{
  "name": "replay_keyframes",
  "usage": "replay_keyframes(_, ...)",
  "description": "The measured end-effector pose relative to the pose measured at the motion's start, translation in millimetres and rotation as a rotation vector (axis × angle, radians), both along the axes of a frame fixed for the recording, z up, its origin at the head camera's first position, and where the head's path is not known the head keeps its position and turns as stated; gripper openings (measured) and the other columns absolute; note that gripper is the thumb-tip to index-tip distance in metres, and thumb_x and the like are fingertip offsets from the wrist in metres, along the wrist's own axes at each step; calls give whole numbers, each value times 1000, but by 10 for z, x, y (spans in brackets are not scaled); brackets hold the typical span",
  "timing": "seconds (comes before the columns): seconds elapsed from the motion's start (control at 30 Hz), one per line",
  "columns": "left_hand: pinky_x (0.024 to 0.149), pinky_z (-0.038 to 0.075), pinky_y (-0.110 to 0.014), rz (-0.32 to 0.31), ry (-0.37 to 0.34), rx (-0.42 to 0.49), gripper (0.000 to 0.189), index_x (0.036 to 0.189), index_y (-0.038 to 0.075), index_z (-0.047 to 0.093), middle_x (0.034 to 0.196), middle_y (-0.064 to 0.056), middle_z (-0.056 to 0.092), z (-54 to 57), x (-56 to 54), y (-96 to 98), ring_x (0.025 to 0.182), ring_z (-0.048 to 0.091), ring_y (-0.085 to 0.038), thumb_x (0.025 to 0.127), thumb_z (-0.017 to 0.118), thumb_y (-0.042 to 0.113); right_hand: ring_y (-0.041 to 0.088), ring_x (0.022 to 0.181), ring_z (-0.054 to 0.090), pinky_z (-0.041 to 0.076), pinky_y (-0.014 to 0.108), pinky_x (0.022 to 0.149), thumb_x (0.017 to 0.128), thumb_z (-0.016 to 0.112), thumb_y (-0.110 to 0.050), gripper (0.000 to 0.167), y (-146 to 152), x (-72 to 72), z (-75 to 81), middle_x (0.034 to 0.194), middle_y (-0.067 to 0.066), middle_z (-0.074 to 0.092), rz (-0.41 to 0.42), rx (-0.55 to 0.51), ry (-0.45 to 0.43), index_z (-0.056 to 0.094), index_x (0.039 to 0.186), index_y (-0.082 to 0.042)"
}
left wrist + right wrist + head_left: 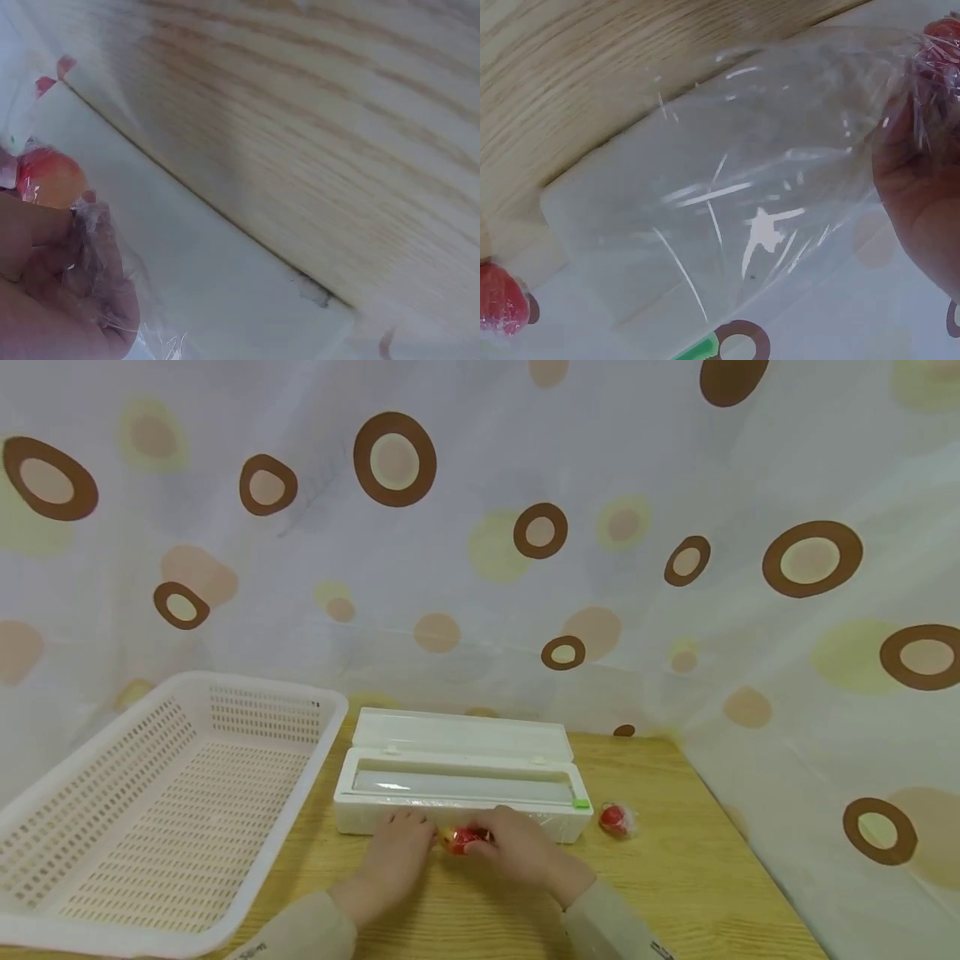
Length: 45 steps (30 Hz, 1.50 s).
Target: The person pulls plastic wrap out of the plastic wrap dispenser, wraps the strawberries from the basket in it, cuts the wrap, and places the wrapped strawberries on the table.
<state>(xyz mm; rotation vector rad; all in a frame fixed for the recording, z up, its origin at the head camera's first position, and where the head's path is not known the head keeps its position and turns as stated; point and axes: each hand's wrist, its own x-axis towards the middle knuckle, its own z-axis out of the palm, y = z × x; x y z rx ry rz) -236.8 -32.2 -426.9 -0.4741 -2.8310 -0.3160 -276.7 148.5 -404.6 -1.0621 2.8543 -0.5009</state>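
A red and yellow fruit (459, 839), which looks like a small apple, is between the two hands at the front of a white cling film box (360, 817). My right hand (521, 852) grips the fruit through clear cling film (742, 187), thumb below and fingers above. That film stretches, creased and shiny, from the hand across the box front. On the fruit's other side, my left hand (401, 852) has its fingers curled into bunched film, seen in the left wrist view beside the fruit (58, 180).
The box's lid (465, 733) stands open behind its film roll (465, 787), with a green cutter slide (581, 803) at the right end. A film-wrapped red fruit (615, 818) lies right of the box. A white plastic basket (292, 810) stands at left; a patterned curtain (480, 568) hangs behind.
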Motion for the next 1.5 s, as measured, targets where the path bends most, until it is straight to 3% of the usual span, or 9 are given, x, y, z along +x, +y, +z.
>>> replay_keyframes(0.13,81,41,-38,1,-47,2,8,89,10,67,89,-3,62,-13,8,10,94,57,-22,88,60,15,5,71,51,44,23,66,90,60,-27,18,-5,3,17,81,-8,61,-11,-3,-66,62,101,-12)
replay_keyframes(0.4,82,42,-38,31,-10,-52,10,88,7,62,87,-5,62,27,34,43,90,57,-22,86,62,17,6,74,53,47,26,69,93,55,-27,19,9,11,18,85,-3,64,-49,-74,-109,61,99,-10)
replay_keyframes(0.7,79,36,-30,6,486,-425,33,97,16,52,89,0,47,26,-5,86,84,43,-16,73,75,19,7,64,45,40,23,62,98,47,-25,23,51,-65,88,70,-7,51,-18,-145,-180,62,92,-10)
replay_keyframes(0.8,76,37,-27,8,513,-431,27,93,15,55,86,1,52,7,-47,85,81,46,-15,75,75,19,9,68,49,41,24,64,98,46,-25,23,61,-97,98,75,-5,57,-18,-181,-238,62,96,-8)
replay_keyframes(0.97,76,39,-26,-18,424,-441,19,91,13,61,84,1,61,34,-47,80,79,51,-14,77,74,17,12,66,53,43,24,60,96,52,-27,25,47,-74,95,79,6,66,-112,-274,-294,52,106,-4)
replay_keyframes(1.07,76,39,-26,-21,402,-453,18,92,13,62,84,1,61,55,-22,85,80,52,-14,78,72,18,9,59,50,42,21,54,92,58,-27,24,24,-8,74,71,4,64,-176,-279,-119,54,101,-5)
replay_keyframes(1.17,76,38,-25,-9,425,-446,16,90,14,62,83,2,60,67,-11,86,79,52,-13,78,72,17,11,66,54,47,23,59,85,67,-27,22,45,60,14,76,0,64,-134,-193,260,59,94,-8)
replay_keyframes(1.3,76,39,-26,1,422,-425,17,89,14,61,82,2,60,61,-7,66,79,52,-14,76,71,15,16,89,56,48,30,77,71,78,-35,42,177,123,-126,95,-1,61,-66,57,726,59,103,-14)
replay_keyframes(1.5,77,39,-27,8,392,-410,18,91,14,61,83,1,60,40,-24,48,81,52,-14,77,71,12,15,92,53,44,30,78,73,73,-12,47,460,124,-266,99,-2,58,-63,254,892,60,118,-15)
